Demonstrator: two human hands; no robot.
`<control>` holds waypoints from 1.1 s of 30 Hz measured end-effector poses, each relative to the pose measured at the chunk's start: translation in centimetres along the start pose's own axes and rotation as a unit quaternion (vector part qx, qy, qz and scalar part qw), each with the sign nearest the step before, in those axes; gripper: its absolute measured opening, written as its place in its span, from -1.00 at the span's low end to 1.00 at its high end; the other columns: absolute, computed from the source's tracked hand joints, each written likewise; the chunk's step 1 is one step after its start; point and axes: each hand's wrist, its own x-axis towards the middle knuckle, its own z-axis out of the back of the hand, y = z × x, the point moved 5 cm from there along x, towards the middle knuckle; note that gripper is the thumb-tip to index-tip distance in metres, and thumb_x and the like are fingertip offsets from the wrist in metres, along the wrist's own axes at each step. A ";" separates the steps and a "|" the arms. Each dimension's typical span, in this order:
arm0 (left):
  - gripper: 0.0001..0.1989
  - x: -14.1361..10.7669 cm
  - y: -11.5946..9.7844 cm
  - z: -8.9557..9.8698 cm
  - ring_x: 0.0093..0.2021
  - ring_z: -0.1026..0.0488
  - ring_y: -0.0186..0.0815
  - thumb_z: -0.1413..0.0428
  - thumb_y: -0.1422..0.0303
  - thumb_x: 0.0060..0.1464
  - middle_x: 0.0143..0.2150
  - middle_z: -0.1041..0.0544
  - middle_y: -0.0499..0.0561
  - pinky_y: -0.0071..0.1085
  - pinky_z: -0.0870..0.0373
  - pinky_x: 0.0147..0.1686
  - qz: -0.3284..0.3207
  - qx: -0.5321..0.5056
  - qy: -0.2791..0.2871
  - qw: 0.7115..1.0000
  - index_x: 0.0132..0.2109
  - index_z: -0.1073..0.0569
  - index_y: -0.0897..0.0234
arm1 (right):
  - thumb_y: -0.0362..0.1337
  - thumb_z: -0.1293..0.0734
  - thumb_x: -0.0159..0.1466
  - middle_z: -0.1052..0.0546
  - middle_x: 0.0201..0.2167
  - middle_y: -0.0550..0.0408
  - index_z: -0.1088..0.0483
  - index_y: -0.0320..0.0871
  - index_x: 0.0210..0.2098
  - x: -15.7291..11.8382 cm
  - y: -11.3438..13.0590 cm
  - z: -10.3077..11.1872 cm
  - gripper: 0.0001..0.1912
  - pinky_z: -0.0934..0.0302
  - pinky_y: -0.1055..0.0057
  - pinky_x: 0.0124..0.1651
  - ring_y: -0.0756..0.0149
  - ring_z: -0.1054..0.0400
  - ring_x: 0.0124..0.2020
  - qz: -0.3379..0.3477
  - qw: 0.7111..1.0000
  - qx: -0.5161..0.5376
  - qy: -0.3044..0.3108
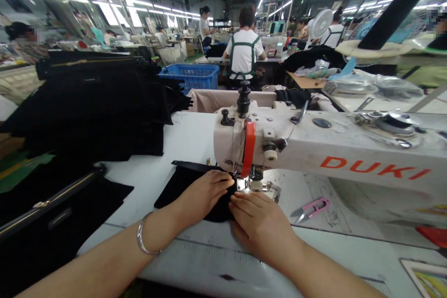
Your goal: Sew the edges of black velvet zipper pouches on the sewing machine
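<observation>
A black fabric piece (188, 186) with a dark strip along its far edge lies on the sewing machine table, its right side by the presser foot (241, 183). My left hand (206, 191) rests on it with fingers stretched out, fingertips close to the foot, a silver bangle on the wrist. My right hand (260, 216) has its bent fingers closed on the piece's right edge, just in front of the foot; its thumb is partly hidden. The white sewing machine (296, 144) carries an orange lever (249, 149). Pink-handled thread snips (312, 208) lie right of my right hand.
A tall stack of black fabric pieces (94, 102) stands at the left, and a black piece with a zipper (52, 209) lies nearer. Behind the machine are a blue basket (195, 74) and a fabric-lined bin (213, 98). A co-worker (244, 46) sits beyond, back turned.
</observation>
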 end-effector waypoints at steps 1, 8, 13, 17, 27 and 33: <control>-0.69 0.0 0.0 0.0 0.18 -0.36 -0.21 0.03 0.55 0.29 0.12 -0.46 0.12 -0.15 -0.35 0.21 -0.007 0.003 0.005 1.000 0.12 -0.39 0.30 | -0.44 -0.28 0.23 -0.60 -0.11 -0.08 -0.50 -0.31 -0.09 0.1 0.0 0.0 -0.72 -0.36 0.15 0.00 0.09 -0.47 -0.04 -0.002 1.000 0.000 0.002; -0.71 -0.2 -1.9 -0.1 0.11 -0.40 -0.16 0.07 0.58 0.28 0.09 -0.46 0.17 -0.09 -0.40 0.15 0.033 0.030 -0.052 0.998 0.08 -0.38 0.35 | -0.41 -0.27 0.24 -0.60 -0.09 0.02 -0.49 -0.21 -0.06 -0.2 -1.0 0.6 -0.71 -0.34 0.18 0.01 0.17 -0.46 -0.02 -0.009 0.999 0.047 0.012; -0.73 -0.1 -1.9 -0.2 0.10 -0.41 -0.16 0.07 0.55 0.29 0.08 -0.47 0.16 -0.09 -0.38 0.15 0.032 0.019 -0.040 0.998 0.08 -0.36 0.36 | -0.41 -0.26 0.24 -0.59 -0.07 -0.02 -0.49 -0.23 -0.06 -0.4 -1.0 0.7 -0.70 -0.34 0.18 0.00 0.16 -0.46 -0.02 -0.007 0.999 0.046 0.021; -0.73 0.3 -1.3 -0.1 0.11 -0.40 -0.17 0.06 0.56 0.28 0.08 -0.47 0.14 -0.09 -0.37 0.17 0.035 0.010 -0.023 0.999 0.08 -0.36 0.34 | -0.42 -0.25 0.24 -0.59 -0.08 -0.03 -0.49 -0.22 -0.06 -0.2 -1.0 0.7 -0.70 -0.36 0.19 -0.02 0.16 -0.47 -0.03 -0.013 0.999 0.032 0.021; -0.73 0.0 -1.2 0.3 0.14 -0.38 -0.20 -0.01 0.52 0.27 0.10 -0.47 0.13 -0.13 -0.34 0.20 0.042 -0.027 0.007 0.999 0.10 -0.37 0.34 | -0.43 -0.25 0.24 -0.58 -0.07 -0.02 -0.48 -0.22 -0.06 0.1 -0.7 0.4 -0.70 -0.30 0.17 0.06 0.13 -0.43 0.02 -0.036 0.997 0.051 0.043; -0.52 -2.2 -2.9 1.0 0.22 -0.33 -0.10 -0.23 0.22 0.14 0.21 -0.41 0.12 -0.06 -0.34 0.22 0.033 -0.032 0.037 0.998 0.16 -0.38 0.26 | -0.62 -0.20 0.09 -0.46 0.12 0.08 -0.33 -0.02 0.14 -1.0 -2.2 4.6 -0.33 -0.13 0.12 0.24 0.19 -0.28 0.18 -0.058 0.978 0.087 0.181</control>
